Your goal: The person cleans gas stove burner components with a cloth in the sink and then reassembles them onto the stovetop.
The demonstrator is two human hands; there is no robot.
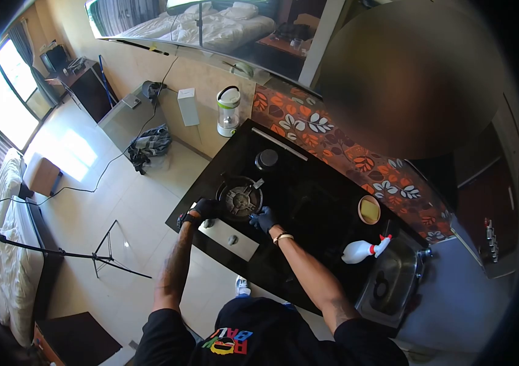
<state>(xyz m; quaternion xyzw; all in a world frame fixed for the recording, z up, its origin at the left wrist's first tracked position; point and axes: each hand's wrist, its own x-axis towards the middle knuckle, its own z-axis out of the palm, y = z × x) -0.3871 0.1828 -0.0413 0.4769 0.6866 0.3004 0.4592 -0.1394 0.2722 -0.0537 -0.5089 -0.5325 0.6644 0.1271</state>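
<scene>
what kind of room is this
Probably a kitchenette in a studio or hotel-like room: a gas burner and a sink are set in the black counter, with a bed at the far left.

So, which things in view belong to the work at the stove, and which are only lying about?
In the work:
Burner, with left hand and right hand at its edge
Probably spray bottle and yellow sponge, on the same counter

Seemingly just lying about:
Lantern
White box
Dark crumpled bundle
</scene>
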